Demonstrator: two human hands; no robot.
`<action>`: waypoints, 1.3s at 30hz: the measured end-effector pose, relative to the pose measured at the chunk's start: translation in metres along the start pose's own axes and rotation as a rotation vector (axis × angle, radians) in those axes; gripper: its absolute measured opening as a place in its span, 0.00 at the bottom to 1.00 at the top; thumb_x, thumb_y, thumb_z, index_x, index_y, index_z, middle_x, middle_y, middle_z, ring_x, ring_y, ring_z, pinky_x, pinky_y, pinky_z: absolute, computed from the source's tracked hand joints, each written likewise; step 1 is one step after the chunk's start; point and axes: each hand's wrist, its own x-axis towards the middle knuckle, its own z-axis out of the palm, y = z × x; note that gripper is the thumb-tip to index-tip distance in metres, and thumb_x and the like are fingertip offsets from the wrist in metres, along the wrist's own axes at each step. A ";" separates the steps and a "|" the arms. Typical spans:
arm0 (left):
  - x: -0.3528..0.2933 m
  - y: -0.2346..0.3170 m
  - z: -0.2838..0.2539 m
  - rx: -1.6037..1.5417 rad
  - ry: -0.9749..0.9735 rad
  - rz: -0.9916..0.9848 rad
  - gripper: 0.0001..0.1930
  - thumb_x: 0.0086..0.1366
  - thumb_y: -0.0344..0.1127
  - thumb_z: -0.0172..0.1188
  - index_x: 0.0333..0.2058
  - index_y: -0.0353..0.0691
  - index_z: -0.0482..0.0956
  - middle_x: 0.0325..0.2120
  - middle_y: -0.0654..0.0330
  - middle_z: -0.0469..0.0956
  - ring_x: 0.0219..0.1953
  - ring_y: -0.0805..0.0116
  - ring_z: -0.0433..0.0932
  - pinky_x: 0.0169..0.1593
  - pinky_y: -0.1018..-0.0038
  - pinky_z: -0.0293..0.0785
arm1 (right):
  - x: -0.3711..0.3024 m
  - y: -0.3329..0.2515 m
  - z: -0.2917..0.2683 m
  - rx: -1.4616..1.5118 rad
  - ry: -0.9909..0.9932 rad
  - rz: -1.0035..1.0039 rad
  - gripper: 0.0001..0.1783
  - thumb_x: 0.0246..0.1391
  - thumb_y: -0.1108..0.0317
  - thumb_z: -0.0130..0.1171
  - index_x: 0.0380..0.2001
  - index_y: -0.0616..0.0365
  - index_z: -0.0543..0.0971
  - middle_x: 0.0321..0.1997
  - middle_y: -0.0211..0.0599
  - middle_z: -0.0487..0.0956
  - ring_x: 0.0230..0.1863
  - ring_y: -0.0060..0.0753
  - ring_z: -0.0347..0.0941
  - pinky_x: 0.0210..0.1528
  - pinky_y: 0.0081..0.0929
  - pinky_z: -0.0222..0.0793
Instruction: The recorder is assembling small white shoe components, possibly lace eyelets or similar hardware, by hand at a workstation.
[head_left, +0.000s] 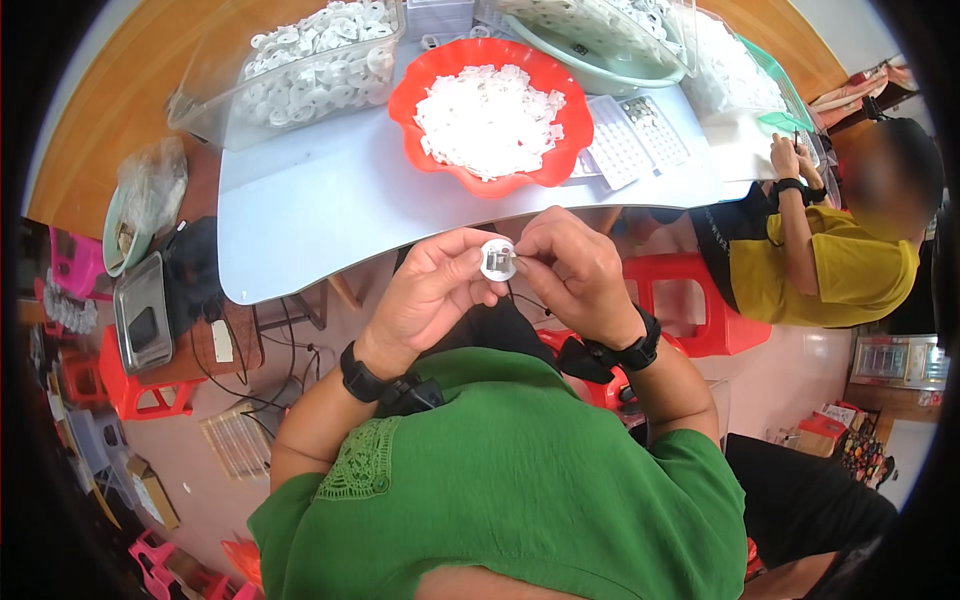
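Observation:
Between my hands, just off the table's near edge, is a small round white plastic housing (497, 260) with metal-looking parts inside. My left hand (432, 285) grips it by its left side between thumb and fingers. From the right, my right hand (572, 262) is closed in a pinch at the housing's right edge; whatever small part is in that pinch is too small to make out. Beyond my hands, a red scalloped bowl (490, 186) holds a heap of small white plastic pieces (487, 118).
A clear bin (200, 110) of round white parts stands at the far left of the pale table (300, 225). White compartment trays (618, 150) lie right of the bowl. A person in a yellow shirt (825, 265) works at the right, near a red stool (690, 300). Cables (285, 360) trail on the floor.

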 end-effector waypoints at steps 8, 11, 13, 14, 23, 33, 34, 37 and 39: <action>-0.001 0.000 0.007 0.130 0.053 0.024 0.13 0.67 0.33 0.52 0.46 0.33 0.73 0.36 0.60 0.77 0.35 0.74 0.77 0.39 0.78 0.73 | -0.004 0.004 0.010 -0.266 0.077 -0.241 0.10 0.37 0.80 0.61 0.25 0.61 0.72 0.25 0.37 0.71 0.24 0.37 0.71 0.20 0.31 0.66; -0.001 -0.001 0.008 0.154 0.067 0.026 0.12 0.67 0.33 0.52 0.46 0.32 0.73 0.36 0.60 0.77 0.35 0.74 0.77 0.39 0.79 0.73 | -0.003 0.003 0.007 -0.329 0.060 -0.303 0.10 0.35 0.80 0.60 0.24 0.62 0.71 0.26 0.37 0.71 0.23 0.37 0.71 0.20 0.30 0.66; -0.001 -0.002 0.009 0.176 0.081 0.026 0.12 0.67 0.33 0.52 0.46 0.32 0.73 0.36 0.60 0.77 0.35 0.74 0.76 0.39 0.79 0.73 | -0.003 0.003 0.003 -0.383 -0.018 -0.336 0.10 0.34 0.79 0.59 0.24 0.62 0.70 0.26 0.37 0.70 0.24 0.36 0.69 0.21 0.30 0.66; -0.001 -0.003 0.010 0.201 0.095 0.027 0.12 0.67 0.32 0.52 0.45 0.32 0.73 0.36 0.60 0.77 0.35 0.74 0.76 0.39 0.79 0.73 | -0.004 0.005 0.002 -0.386 -0.016 -0.333 0.10 0.34 0.79 0.59 0.24 0.62 0.70 0.26 0.37 0.70 0.24 0.36 0.69 0.21 0.30 0.66; 0.006 -0.007 0.018 0.442 0.215 0.033 0.11 0.66 0.29 0.50 0.44 0.29 0.74 0.33 0.58 0.78 0.31 0.73 0.76 0.34 0.80 0.72 | -0.011 0.003 -0.006 -0.433 -0.123 -0.242 0.09 0.37 0.70 0.58 0.22 0.62 0.70 0.25 0.39 0.70 0.28 0.40 0.71 0.25 0.34 0.68; 0.025 -0.017 0.012 0.486 0.079 -0.017 0.10 0.67 0.31 0.51 0.42 0.31 0.73 0.32 0.61 0.76 0.30 0.77 0.75 0.34 0.81 0.71 | -0.035 0.010 0.000 -0.500 0.092 -0.059 0.08 0.32 0.71 0.58 0.18 0.60 0.71 0.23 0.37 0.72 0.27 0.41 0.72 0.25 0.36 0.67; 0.026 -0.018 0.008 0.486 0.036 -0.048 0.10 0.67 0.31 0.51 0.42 0.31 0.73 0.32 0.61 0.76 0.30 0.77 0.75 0.34 0.81 0.71 | -0.037 0.012 0.002 -0.516 0.079 -0.086 0.07 0.32 0.70 0.58 0.18 0.59 0.71 0.23 0.37 0.72 0.27 0.42 0.72 0.25 0.36 0.67; 0.031 -0.019 0.000 0.510 0.015 -0.070 0.09 0.68 0.31 0.49 0.42 0.33 0.73 0.33 0.61 0.76 0.32 0.77 0.75 0.36 0.79 0.72 | -0.045 0.009 0.003 -0.564 0.081 -0.031 0.07 0.32 0.69 0.59 0.18 0.59 0.72 0.22 0.37 0.72 0.28 0.43 0.73 0.25 0.37 0.67; 0.037 -0.020 0.004 0.522 -0.020 -0.111 0.09 0.68 0.31 0.49 0.42 0.32 0.73 0.32 0.61 0.76 0.31 0.77 0.74 0.36 0.80 0.71 | -0.050 0.008 0.001 -0.555 0.115 0.041 0.07 0.33 0.68 0.59 0.18 0.60 0.73 0.22 0.38 0.74 0.27 0.44 0.74 0.25 0.37 0.67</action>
